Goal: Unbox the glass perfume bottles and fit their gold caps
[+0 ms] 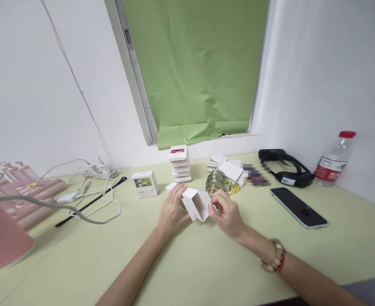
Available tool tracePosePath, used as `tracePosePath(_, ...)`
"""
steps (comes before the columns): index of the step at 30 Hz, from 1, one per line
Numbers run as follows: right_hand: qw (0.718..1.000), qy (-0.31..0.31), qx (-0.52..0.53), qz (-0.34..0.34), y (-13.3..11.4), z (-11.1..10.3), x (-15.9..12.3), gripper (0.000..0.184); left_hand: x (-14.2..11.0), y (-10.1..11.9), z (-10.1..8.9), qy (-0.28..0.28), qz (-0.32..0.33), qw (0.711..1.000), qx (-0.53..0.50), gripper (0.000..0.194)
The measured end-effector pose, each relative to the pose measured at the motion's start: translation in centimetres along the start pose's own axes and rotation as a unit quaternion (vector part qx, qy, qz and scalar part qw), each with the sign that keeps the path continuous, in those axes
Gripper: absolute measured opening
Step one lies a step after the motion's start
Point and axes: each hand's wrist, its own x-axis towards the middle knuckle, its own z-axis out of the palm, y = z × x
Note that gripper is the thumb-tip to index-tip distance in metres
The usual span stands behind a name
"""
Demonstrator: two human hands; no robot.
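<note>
Tilted between my hands is a small white cardboard box (192, 203), its near right end open with flaps spread out. My left hand (173, 207) is closed around its left side. With thumb and fingertips pinched, my right hand (227, 213) grips a flap at the right edge of the box. Just behind my right hand stand several clear glass perfume bottles (215, 182), partly hidden, with small yellow-green pieces (235, 188) beside them. To the left of my left hand a closed white box (145, 184) with a flower picture stands upright.
Behind the work stand a stack of flat boxes (178, 163) and loose white cards (232, 171). At right lie a phone (298, 207), a black headset (286, 168) and a red-capped bottle (334, 159). Cables (111, 204), pink tubes (40, 191) and a pink container (5, 238) occupy the left.
</note>
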Motion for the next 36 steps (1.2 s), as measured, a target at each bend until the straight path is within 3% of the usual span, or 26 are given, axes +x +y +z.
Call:
tracePosePath(3, 0.998, 0.041, 0.035, 0.019, 0.9, -0.4, 0.1, 0.005, 0.0, -0.3, 0.1, 0.005, -0.013, 0.999, 0.033, 0.072)
tracePosePath(8, 0.973, 0.147, 0.087, 0.157, 3.3, -1.6, 1.1, 0.012, 0.0, -0.2, 0.2, -0.002, -0.011, 0.999, 0.049, 0.069)
tracePosePath(10, 0.947, 0.211, 0.101, 0.221, 4.7, -2.3, 1.9, 0.017, -0.1, -0.2, 0.2, -0.005, -0.010, 0.999, 0.048, 0.067)
tracePosePath(15, 0.845, 0.380, 0.158, 0.342, 9.2, -4.7, 3.5, 0.023, -0.1, -0.3, 0.3, -0.020, -0.011, 0.999, 0.044, 0.065)
tracePosePath(19, 0.798, 0.395, 0.162, 0.425, 12.0, -5.6, 3.4, 0.034, -0.2, -0.3, 0.4, -0.027, -0.006, 0.999, 0.046, 0.066)
tracePosePath(21, 0.803, 0.373, 0.170, 0.433, 12.8, -5.4, 3.0, 0.041, -0.2, -0.4, 0.4, -0.032, -0.004, 0.998, 0.047, 0.065)
tracePosePath(25, 0.840, 0.300, 0.167, 0.420, 13.4, -4.4, 2.4, 0.051, -0.2, -0.4, 0.4, -0.033, -0.002, 0.998, 0.048, 0.065)
tracePosePath(30, 0.898, 0.185, 0.043, 0.396, 13.8, -4.3, 1.9, 0.040, -0.2, -0.3, 0.4, -0.035, -0.006, 0.998, 0.047, 0.066)
tracePosePath(34, 0.907, 0.170, -0.010, 0.386, 13.7, -4.5, 1.7, 0.028, -0.3, -0.6, 0.6, -0.014, -0.019, 0.999, 0.027, 0.075)
tracePosePath(36, 0.906, 0.171, -0.026, 0.386, 13.5, -4.5, 1.7, 0.033, -0.4, -1.0, 0.6, -0.002, -0.035, 0.999, 0.015, 0.078)
